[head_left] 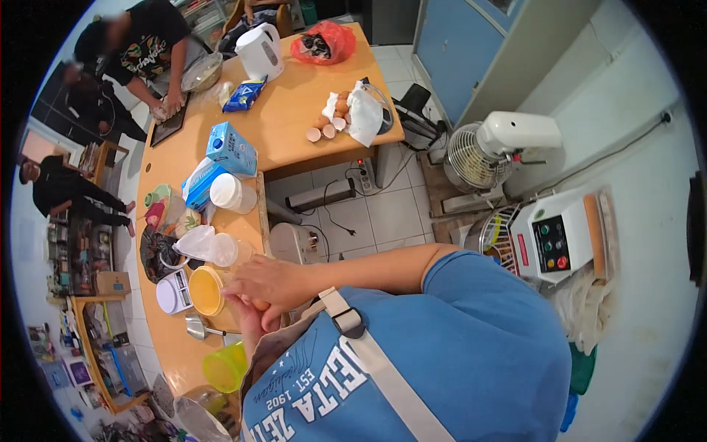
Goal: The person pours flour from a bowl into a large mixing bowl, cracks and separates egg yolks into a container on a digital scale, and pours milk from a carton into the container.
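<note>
My right hand (269, 283) reaches in from the right over the table's near edge, its fingers bent. Just below it, my left hand (252, 317) is curled, and the two hands meet. Between them shows a small rounded brownish thing (260, 303), mostly covered by fingers; it may be an egg. Left of my hands stands a yellow tub (194, 292). A white kitchen scale (171, 293) lies beyond the tub, and a metal cup with a handle (196, 326) rests nearby. Closer to my body, a lime-green cup (223, 367) leans on its side.
Whole eggs and cracked eggshells (329, 131) lie at the far right of the table (302, 140). Blue cartons (232, 149), a white tub (233, 193) and a kettle (259, 53) stand along it. A co-worker presses dough on a dark tray (169, 127). Mixers (515, 136) stand right.
</note>
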Demonstrator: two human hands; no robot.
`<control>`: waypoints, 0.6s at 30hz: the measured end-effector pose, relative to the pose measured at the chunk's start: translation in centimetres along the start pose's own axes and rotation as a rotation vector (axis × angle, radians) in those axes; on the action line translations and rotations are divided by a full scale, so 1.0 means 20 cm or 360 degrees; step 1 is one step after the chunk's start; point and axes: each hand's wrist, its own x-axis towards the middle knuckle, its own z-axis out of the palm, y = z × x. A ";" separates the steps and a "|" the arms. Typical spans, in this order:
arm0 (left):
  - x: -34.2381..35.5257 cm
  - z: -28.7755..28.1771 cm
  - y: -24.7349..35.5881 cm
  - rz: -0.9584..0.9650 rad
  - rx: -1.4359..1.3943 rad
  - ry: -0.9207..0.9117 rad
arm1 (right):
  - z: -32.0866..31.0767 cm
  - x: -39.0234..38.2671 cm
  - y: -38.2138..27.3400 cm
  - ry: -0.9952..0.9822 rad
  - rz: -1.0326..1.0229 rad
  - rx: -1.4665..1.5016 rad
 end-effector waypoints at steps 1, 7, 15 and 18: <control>-0.01 -0.02 -0.02 -0.0055 -0.0019 -0.0042 | 0.03 -0.04 -0.02 0.0021 0.0015 -0.0019; -0.05 -0.12 -0.19 -0.0268 -0.0138 -0.0241 | 0.03 -0.33 -0.23 0.0381 0.0208 -0.0401; 0.04 0.13 -0.27 -0.0307 -0.0446 -0.0065 | -0.13 -0.64 -0.28 0.0401 0.0155 -0.0888; 0.11 0.24 -0.29 -0.0278 -0.0519 -0.0080 | -0.36 -0.81 -0.19 0.0518 0.0514 -0.0781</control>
